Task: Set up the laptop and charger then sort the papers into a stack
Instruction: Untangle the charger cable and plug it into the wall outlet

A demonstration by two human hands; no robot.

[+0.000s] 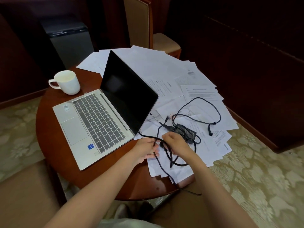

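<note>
Head view: pinching the black cord (169, 157) between thumb and fingers (153, 151) of the left hand (145, 149). Curled round the same cord just beside it, the fingers of the right hand (174, 142), back of the hand up. Both hands low over the near part of the papers (164, 69), very close together. Just past the right hand, flat on the papers, the black charger brick (185, 131), with more cord looping wide over the sheets and a plug end (210, 131) lying loose to the right. Another bit of cord hanging off the near edge of the table. Left of the hands, the open silver laptop (98, 117), screen dark, sitting on the round brown table (47, 129). Papers spread in a messy fan over the right and far side of the table. Beyond the laptop, a white mug (65, 82), standing up, handle to the left. Behind the table, a chair (139, 25); under it all, pale flowered carpet (255, 170).
</note>
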